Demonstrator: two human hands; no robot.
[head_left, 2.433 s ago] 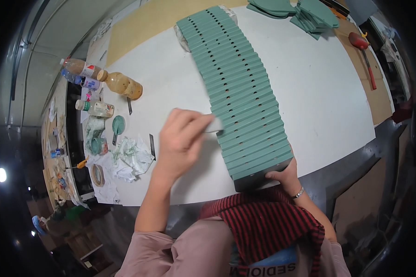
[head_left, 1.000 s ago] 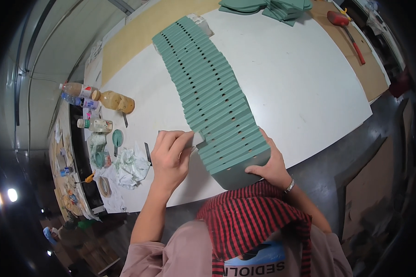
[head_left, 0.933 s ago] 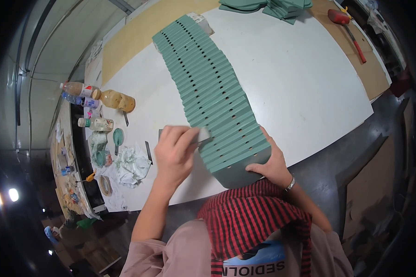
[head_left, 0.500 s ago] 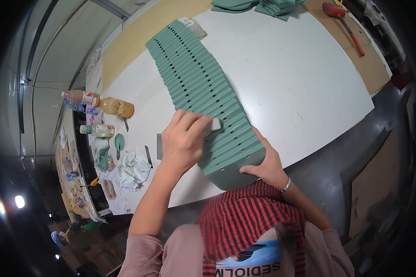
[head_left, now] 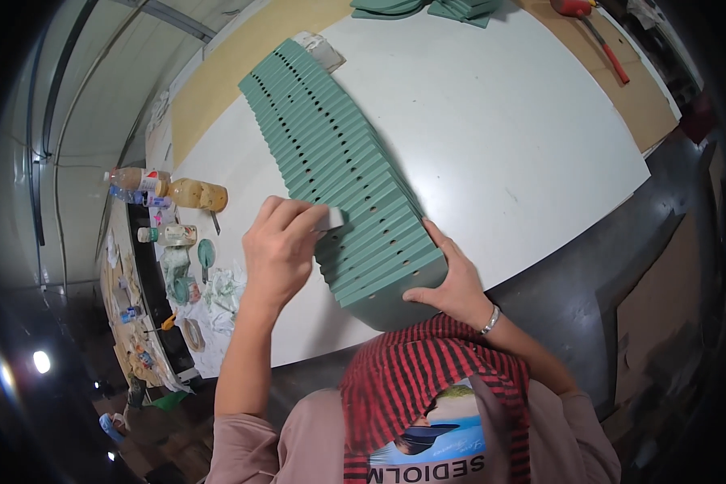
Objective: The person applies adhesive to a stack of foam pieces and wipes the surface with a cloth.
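Note:
A long row of green boards (head_left: 343, 153), stood on edge and pressed face to face, runs away from me across the table, with two lines of dark holes along its top. My left hand (head_left: 281, 250) is closed on a small light-grey block (head_left: 333, 219) at the left side of the row's top, toward the near end. Around the near right corner of the row my right hand (head_left: 456, 282) is wrapped, thumb on the front face and fingers along the right side. The block's underside is hidden.
A white wrapped lump (head_left: 321, 51) touches the row's far end. More green pieces (head_left: 464, 10) lie at the back, and a red mallet (head_left: 593, 36) lies far right. Left are bottles (head_left: 198, 194), a small green paddle-shaped tool (head_left: 206, 254), crumpled paper (head_left: 222, 292) and a tape roll (head_left: 192, 333).
My left hand with the grey block has moved left across the top of the row. My right hand keeps its hold on the near corner. The whole view has shifted slightly.

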